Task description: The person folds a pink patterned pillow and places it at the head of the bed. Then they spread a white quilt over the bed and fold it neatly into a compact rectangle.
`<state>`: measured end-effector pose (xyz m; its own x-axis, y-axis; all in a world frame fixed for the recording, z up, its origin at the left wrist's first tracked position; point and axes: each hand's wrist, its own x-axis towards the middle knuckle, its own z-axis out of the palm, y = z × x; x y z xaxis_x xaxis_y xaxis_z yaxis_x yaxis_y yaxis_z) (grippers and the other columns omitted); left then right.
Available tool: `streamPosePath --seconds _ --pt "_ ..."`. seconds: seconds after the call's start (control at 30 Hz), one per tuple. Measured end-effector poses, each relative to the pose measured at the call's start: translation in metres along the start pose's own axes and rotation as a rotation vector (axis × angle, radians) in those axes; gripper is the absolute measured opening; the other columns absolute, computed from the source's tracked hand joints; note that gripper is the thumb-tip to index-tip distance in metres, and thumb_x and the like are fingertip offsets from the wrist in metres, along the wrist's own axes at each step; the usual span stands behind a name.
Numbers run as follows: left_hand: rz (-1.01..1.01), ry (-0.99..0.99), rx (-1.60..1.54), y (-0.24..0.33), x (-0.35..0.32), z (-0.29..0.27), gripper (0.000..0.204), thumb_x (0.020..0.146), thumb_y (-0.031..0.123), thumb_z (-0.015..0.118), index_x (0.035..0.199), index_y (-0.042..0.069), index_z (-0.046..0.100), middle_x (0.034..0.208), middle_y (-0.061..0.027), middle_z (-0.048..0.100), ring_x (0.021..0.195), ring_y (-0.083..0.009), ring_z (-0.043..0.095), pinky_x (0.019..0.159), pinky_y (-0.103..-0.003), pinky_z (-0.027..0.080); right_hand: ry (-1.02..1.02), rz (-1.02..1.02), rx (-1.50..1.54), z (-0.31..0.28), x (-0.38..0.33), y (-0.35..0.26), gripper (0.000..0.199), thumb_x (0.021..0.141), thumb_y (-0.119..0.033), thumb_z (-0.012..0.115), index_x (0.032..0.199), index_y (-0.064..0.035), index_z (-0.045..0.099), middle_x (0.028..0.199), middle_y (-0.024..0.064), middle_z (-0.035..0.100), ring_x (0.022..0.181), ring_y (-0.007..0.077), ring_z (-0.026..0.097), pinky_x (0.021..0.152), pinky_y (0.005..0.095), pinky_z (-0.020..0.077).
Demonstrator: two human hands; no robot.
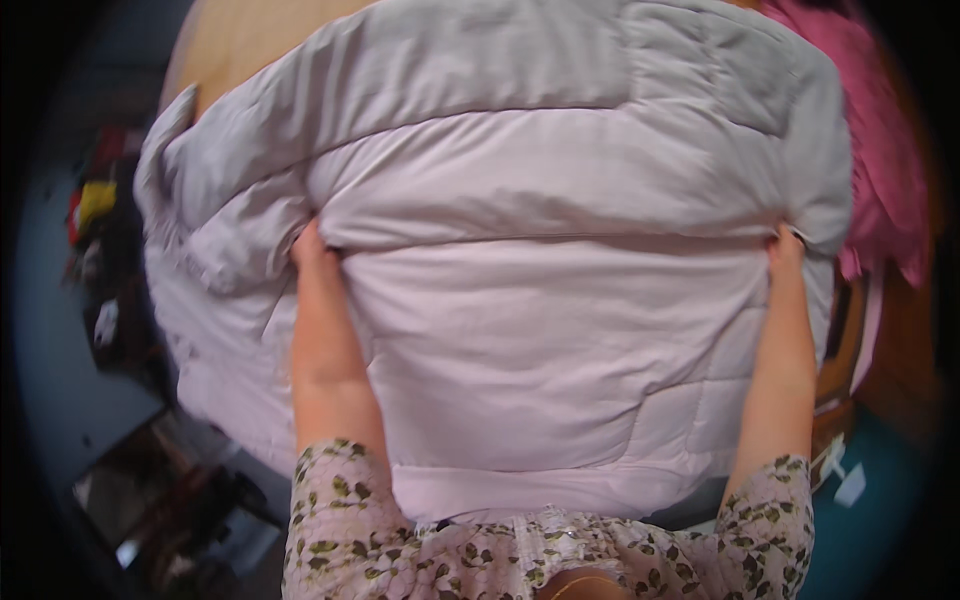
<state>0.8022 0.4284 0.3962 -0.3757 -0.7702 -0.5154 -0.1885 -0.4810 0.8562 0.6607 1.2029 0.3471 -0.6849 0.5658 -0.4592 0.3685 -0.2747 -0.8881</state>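
A view looking down from a person's head onto a large, pale lilac quilted comforter [520,250] that fills most of the frame. It is bunched in thick folds and spread over a light wooden surface [225,45], probably a bed or table, of which only the far left corner shows bare. Both bare forearms reach up from the lower edge, out of short floral-print sleeves [345,500]. The left hand [312,250] is closed on a folded edge of the comforter toward its left side, its fingers tucked out of sight under the fold. The right hand [787,245] is clamped on the same fold near the comforter's right edge, with its fingertips also buried in the fabric. Between the two hands the fold runs as a fairly straight horizontal crease, and the layer below it hangs down toward the person's body. A bright pink fabric [880,150] lies just beside the comforter along the right edge of the surface. To the left, on the blue floor [70,390], sits a dark jumble of objects too blurred to identify. The likely trouble here is the comforter's bulk: the hands grip only the ends of a wide, puffy fold, so the middle could sag or slip, and the loose left portion could slide off the near left edge toward the clutter.
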Motion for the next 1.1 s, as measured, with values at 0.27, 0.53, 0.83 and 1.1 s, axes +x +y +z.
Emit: streamPosePath --seconds 0.27,0.53,0.83,1.1 --pt "-0.016 -0.181 0.061 0.005 -0.074 -0.050 0.041 0.076 0.020 0.066 0.111 0.004 0.051 0.093 -0.0054 0.059 0.083 -0.0170 0.058 0.072 -0.031 0.049 -0.193 0.000 0.094 0.020 -0.093 0.025 0.033 0.088 -0.021 0.052 0.116 -0.0029 0.047 0.110 0.0057 0.053 0.092 0.0168 0.052 0.080 0.0305 0.0437" --pt "0.159 0.154 1.121 -0.037 -0.150 -0.226 0.039 0.060 0.026 0.074 0.086 0.002 0.057 0.072 -0.0113 0.058 0.068 -0.0237 0.056 0.062 -0.034 0.044 -0.677 -0.483 -0.783 0.087 -0.377 0.122 0.016 0.077 -0.002 0.056 0.093 -0.0032 0.051 0.086 0.0035 0.047 0.075 0.0117 0.047 0.067 0.0244 0.0421" --pt "-0.154 -0.005 1.407 -0.046 -0.110 -0.232 0.064 0.052 0.030 0.078 0.102 0.002 0.051 0.103 -0.0188 0.057 0.096 -0.0322 0.056 0.082 -0.039 0.046 -1.116 -0.333 -1.515 0.173 -0.465 0.186 0.045 0.057 -0.025 0.076 0.084 -0.0060 0.046 0.085 0.0134 0.051 0.080 0.0299 0.052 0.070 0.0385 0.0432" --pt "-0.198 -0.076 1.402 -0.035 -0.107 -0.233 0.064 0.054 0.028 0.077 0.106 0.004 0.049 0.105 -0.0175 0.055 0.101 -0.0318 0.054 0.085 -0.037 0.046 -1.096 -0.294 -1.642 0.182 -0.452 0.203 0.049 0.053 -0.024 0.077 0.083 -0.0039 0.046 0.082 0.0136 0.052 0.081 0.0304 0.052 0.072 0.0384 0.0437"
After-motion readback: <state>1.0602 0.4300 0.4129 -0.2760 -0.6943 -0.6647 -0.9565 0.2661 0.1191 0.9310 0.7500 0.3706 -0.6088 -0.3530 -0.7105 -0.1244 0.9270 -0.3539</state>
